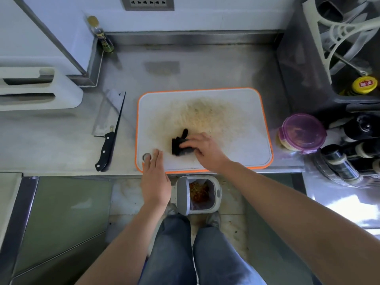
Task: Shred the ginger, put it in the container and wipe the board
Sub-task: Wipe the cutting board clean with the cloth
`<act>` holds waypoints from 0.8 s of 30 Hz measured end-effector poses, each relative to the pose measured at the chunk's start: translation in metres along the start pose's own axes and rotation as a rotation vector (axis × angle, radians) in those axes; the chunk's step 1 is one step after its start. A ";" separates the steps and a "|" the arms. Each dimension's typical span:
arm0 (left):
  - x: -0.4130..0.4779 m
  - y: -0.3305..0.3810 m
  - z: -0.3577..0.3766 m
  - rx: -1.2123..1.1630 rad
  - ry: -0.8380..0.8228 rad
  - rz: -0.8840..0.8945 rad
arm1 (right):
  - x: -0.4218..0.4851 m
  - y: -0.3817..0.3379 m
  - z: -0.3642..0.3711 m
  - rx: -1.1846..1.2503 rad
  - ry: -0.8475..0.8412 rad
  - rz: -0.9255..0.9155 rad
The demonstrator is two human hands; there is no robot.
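left hand [155,179] flat on board's [246,145] near edge, right hand [203,150] gripping black cloth [176,146] just beside

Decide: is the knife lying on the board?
No, the knife lies on the counter, left of the board and apart from it.

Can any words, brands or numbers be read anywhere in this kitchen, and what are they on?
"海天": white characters on a red patch on the yellow bottle cap, in the dark crate at the right.
Green label on the small bottle in the back left corner: too blurred to read.
Labels on the dark bottles lying at the right: too blurred to read.
No other writing shows.
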State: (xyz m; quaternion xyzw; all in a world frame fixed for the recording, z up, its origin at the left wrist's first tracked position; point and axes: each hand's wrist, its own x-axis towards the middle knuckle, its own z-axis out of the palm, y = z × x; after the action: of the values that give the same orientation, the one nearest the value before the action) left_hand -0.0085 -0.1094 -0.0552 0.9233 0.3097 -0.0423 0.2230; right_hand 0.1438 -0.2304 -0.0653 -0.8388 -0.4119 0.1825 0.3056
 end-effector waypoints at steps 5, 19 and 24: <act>0.001 0.004 -0.008 -0.070 0.023 -0.040 | -0.018 0.013 -0.025 0.013 -0.283 -0.101; 0.002 0.003 -0.006 -0.053 -0.018 -0.055 | -0.008 0.002 -0.026 0.071 -0.306 -0.086; 0.001 0.009 -0.007 0.027 -0.050 -0.019 | -0.030 0.016 -0.061 0.134 -0.326 0.066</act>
State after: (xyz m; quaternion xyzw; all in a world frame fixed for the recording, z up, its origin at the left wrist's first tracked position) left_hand -0.0033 -0.1122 -0.0457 0.9219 0.3124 -0.0715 0.2176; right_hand 0.1695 -0.2837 -0.0290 -0.7891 -0.4149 0.3529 0.2839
